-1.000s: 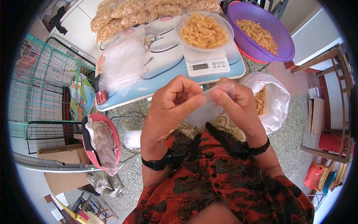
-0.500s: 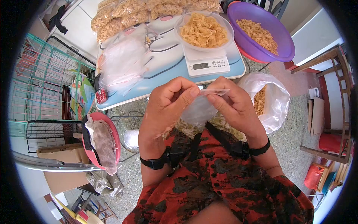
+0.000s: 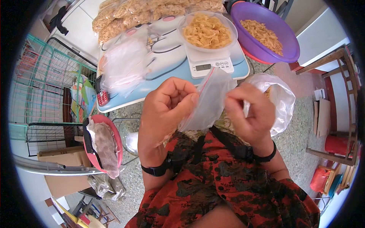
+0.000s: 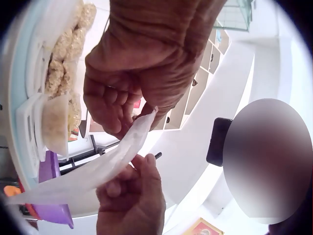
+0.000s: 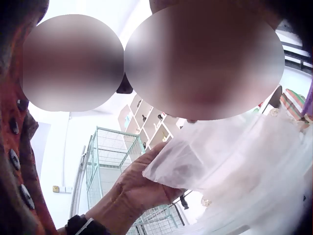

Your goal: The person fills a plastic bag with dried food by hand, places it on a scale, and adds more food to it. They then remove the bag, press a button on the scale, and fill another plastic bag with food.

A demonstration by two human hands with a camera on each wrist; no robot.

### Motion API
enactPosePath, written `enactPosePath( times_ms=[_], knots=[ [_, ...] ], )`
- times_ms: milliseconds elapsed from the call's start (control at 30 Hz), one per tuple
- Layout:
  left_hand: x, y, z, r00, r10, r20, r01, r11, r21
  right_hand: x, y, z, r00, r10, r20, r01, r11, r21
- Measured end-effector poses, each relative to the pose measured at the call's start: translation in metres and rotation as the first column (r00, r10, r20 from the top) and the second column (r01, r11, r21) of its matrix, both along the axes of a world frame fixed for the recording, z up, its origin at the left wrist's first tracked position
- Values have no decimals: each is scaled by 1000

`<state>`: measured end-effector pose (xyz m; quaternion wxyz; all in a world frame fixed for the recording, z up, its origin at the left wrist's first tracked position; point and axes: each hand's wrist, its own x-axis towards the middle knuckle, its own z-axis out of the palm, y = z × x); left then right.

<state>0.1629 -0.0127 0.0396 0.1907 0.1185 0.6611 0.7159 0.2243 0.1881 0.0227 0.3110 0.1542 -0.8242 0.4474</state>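
Note:
A clear zip bag (image 3: 209,98) with a red line along its mouth hangs tilted between the hands in the head view. The left hand (image 3: 161,114) pinches its red-lined edge between thumb and curled fingers. At the opposite edge, the right hand (image 3: 253,114) has its thumb and fingers bent against the plastic, slightly blurred. From the left wrist, the bag (image 4: 112,161) appears edge-on and looks flat, with the right thumb (image 4: 150,171) at its side. Just beyond the hands stands a white kitchen scale (image 3: 209,64) bearing a bowl of yellowish dried flakes (image 3: 207,32).
A stack of empty bags (image 3: 125,64) lies on the blue table (image 3: 171,79), with filled bags (image 3: 129,17) behind. To the right are a purple basin (image 3: 289,45) of flakes and a white plastic sack (image 3: 283,106) on the floor. A red phone (image 3: 103,98) lies at the table's left edge.
The bag has turned from lying low between both hands to standing up slanted, its red-lined mouth toward the left hand. The right hand has shifted right and down.

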Motion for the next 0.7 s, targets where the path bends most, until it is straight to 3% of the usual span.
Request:
enactPosePath(
  times_ms=[33,133,500,633,700],
  knots=[
    [0,0,0,1000,-12,-9,12,1000,15,2,-3,3,995,48,91,-52,997,50],
    [2,-2,0,999,-29,-27,31,998,57,2,-14,4,956,103,275,-79,992,-95],
    [3,1,-6,994,-98,-41,101,990,102,-2,-20,-8,914,240,327,-138,941,-308],
    [3,4,-6,998,-47,-44,52,991,127,-2,-17,-10,912,273,307,-151,917,-369],
    [5,7,-6,999,31,-27,-26,987,160,2,-19,-6,899,297,323,-102,856,-506]
  ],
)
